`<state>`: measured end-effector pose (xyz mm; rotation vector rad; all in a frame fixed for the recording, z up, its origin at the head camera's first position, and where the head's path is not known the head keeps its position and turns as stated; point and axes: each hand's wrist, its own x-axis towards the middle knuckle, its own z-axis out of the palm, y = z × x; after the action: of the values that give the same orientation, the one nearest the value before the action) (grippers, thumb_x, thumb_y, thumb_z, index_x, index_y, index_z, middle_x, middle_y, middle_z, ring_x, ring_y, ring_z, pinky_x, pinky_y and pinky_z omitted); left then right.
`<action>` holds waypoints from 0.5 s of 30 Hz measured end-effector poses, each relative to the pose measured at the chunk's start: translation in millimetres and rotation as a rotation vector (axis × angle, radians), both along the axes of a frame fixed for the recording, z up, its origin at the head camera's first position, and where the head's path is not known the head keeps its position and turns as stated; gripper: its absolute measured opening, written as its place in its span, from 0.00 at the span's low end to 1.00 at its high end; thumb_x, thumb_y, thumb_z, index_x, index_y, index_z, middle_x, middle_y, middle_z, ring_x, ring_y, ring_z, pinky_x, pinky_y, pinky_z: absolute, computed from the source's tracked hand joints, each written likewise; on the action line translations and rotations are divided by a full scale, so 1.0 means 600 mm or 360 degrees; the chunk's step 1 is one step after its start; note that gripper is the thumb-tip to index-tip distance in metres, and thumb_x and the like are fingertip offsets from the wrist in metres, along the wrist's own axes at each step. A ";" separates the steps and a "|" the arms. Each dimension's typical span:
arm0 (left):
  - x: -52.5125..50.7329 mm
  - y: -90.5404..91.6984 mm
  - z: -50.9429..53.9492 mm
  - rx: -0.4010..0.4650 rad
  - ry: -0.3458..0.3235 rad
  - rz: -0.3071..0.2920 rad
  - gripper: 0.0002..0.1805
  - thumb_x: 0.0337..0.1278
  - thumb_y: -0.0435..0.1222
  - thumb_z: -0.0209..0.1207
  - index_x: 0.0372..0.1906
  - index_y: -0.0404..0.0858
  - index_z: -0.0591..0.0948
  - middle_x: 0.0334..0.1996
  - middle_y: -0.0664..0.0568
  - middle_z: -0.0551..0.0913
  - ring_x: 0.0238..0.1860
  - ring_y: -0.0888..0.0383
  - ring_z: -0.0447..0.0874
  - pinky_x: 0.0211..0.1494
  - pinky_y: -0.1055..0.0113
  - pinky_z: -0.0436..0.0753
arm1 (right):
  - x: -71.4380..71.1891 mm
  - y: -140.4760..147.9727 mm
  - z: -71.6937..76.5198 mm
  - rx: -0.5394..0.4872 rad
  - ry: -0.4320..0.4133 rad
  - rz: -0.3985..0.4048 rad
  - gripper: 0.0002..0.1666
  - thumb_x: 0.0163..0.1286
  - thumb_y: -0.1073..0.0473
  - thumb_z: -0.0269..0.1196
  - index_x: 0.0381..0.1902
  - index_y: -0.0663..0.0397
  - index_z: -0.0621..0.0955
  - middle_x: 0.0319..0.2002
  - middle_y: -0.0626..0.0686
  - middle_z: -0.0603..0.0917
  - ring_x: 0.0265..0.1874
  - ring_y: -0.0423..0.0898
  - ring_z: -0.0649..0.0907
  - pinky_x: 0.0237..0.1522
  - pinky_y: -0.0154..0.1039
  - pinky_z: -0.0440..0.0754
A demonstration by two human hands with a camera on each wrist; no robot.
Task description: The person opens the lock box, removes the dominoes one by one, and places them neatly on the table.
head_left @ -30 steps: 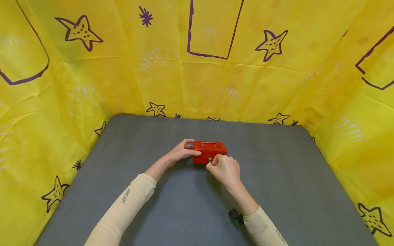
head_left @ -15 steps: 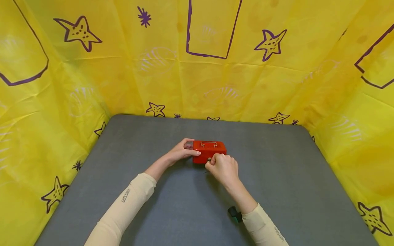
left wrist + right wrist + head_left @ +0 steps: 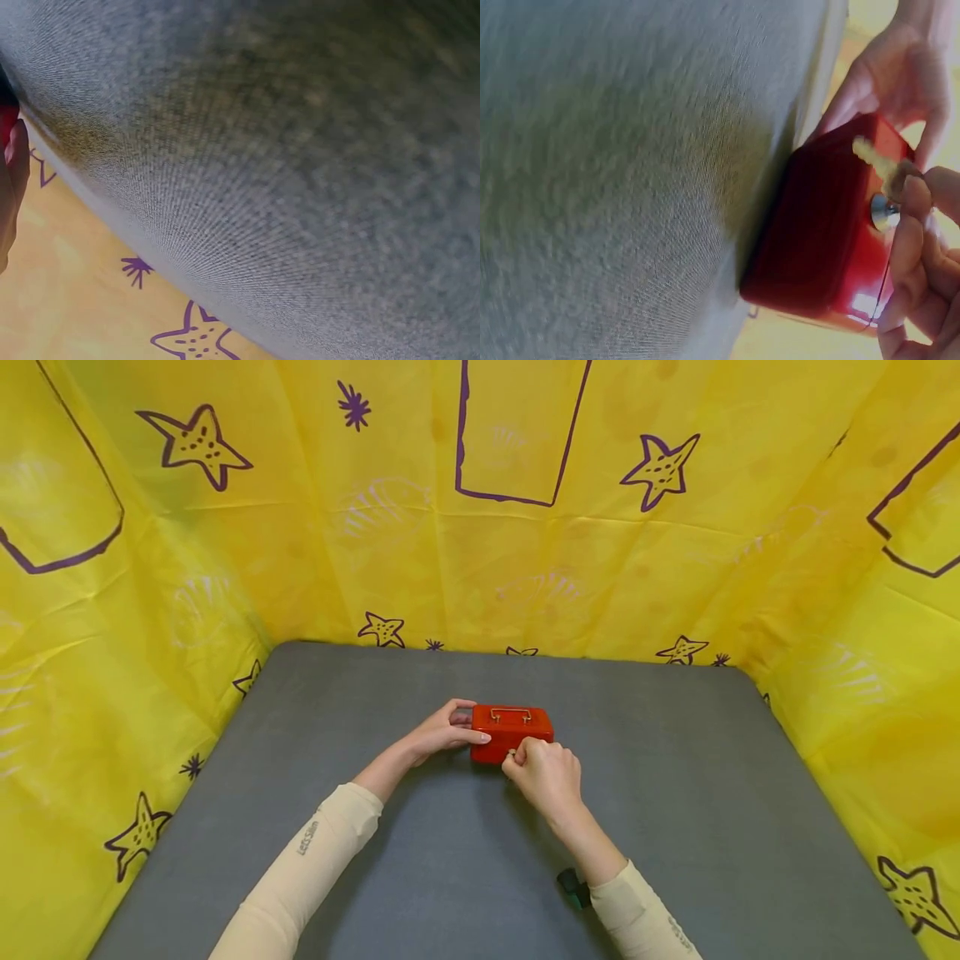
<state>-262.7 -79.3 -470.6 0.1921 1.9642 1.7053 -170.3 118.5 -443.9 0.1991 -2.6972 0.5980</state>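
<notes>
A small red cash box (image 3: 491, 750) with a wire handle on its lid stands on the grey table, its lid down. The left hand (image 3: 442, 729) holds the box's left end, thumb on the front and fingers round the side. At the front, the right hand (image 3: 551, 777) pinches a key at the lock, its fingers curled. In the right wrist view a brass-coloured key (image 3: 877, 161) sticks out from the fingertips beside the round silver lock (image 3: 883, 212). The fingers hide how far any key sits in the lock. Only a sliver of the left hand (image 3: 11, 180) shows in the left wrist view.
The grey table (image 3: 420, 868) spreads round the box. Yellow cloth (image 3: 315, 560) printed with purple starfish walls the back and both sides. A dark strapped device (image 3: 573, 887) sits at the right wrist, by the sleeve.
The right hand shifts very slightly at the lock, still pinching the key, and less of the lock shows beside its fingers. The box and left hand hold their place.
</notes>
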 end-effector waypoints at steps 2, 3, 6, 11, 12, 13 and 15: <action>0.000 0.001 0.000 -0.0007 -0.0008 0.0006 0.42 0.50 0.43 0.70 0.68 0.40 0.61 0.62 0.41 0.73 0.58 0.48 0.76 0.64 0.55 0.74 | 0.001 0.002 -0.002 -0.0001 0.0017 -0.0005 0.18 0.56 0.56 0.66 0.10 0.42 0.72 0.10 0.39 0.69 0.10 0.43 0.70 0.13 0.37 0.66; 0.000 0.002 0.000 -0.0008 -0.0009 0.0009 0.42 0.50 0.43 0.70 0.68 0.40 0.61 0.62 0.41 0.73 0.58 0.48 0.76 0.64 0.56 0.74 | 0.001 0.003 -0.002 -0.0006 0.0022 -0.0006 0.18 0.57 0.55 0.67 0.11 0.41 0.73 0.10 0.39 0.70 0.10 0.43 0.70 0.13 0.37 0.67; 0.000 0.001 0.001 -0.0011 -0.0008 0.0026 0.42 0.51 0.42 0.70 0.67 0.38 0.61 0.61 0.39 0.72 0.58 0.47 0.76 0.63 0.56 0.75 | 0.000 0.007 -0.005 -0.0030 0.0033 0.0024 0.19 0.58 0.50 0.70 0.12 0.41 0.76 0.10 0.38 0.70 0.10 0.41 0.70 0.13 0.36 0.67; 0.001 0.002 0.001 -0.0002 -0.0011 0.0025 0.42 0.51 0.42 0.70 0.68 0.39 0.61 0.62 0.40 0.72 0.58 0.48 0.76 0.64 0.55 0.74 | 0.002 0.016 -0.014 -0.0014 0.0089 0.0114 0.17 0.55 0.43 0.73 0.15 0.41 0.80 0.11 0.36 0.72 0.10 0.36 0.68 0.15 0.34 0.66; 0.001 0.002 0.001 0.0001 -0.0016 0.0023 0.42 0.50 0.42 0.70 0.68 0.39 0.61 0.62 0.40 0.72 0.59 0.48 0.76 0.64 0.55 0.74 | 0.003 0.018 -0.016 -0.0005 0.0106 0.0132 0.17 0.55 0.43 0.73 0.15 0.40 0.81 0.11 0.35 0.73 0.10 0.35 0.68 0.16 0.33 0.66; 0.001 0.002 0.001 0.0003 -0.0017 0.0020 0.42 0.51 0.42 0.70 0.68 0.39 0.61 0.62 0.40 0.72 0.59 0.48 0.76 0.64 0.55 0.74 | 0.004 0.020 -0.017 0.0000 0.0126 0.0155 0.17 0.55 0.43 0.73 0.15 0.40 0.82 0.11 0.35 0.73 0.10 0.34 0.67 0.16 0.32 0.65; 0.001 0.002 0.001 0.0004 -0.0021 0.0020 0.42 0.51 0.42 0.70 0.68 0.39 0.61 0.62 0.40 0.72 0.59 0.48 0.76 0.64 0.55 0.74 | 0.006 0.024 -0.019 0.0003 0.0164 0.0198 0.16 0.57 0.44 0.72 0.16 0.40 0.83 0.11 0.35 0.73 0.10 0.34 0.66 0.17 0.32 0.65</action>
<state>-262.2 -78.4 -469.7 0.1694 1.9580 1.7125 -166.9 132.8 -455.2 0.3895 -2.5999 0.6042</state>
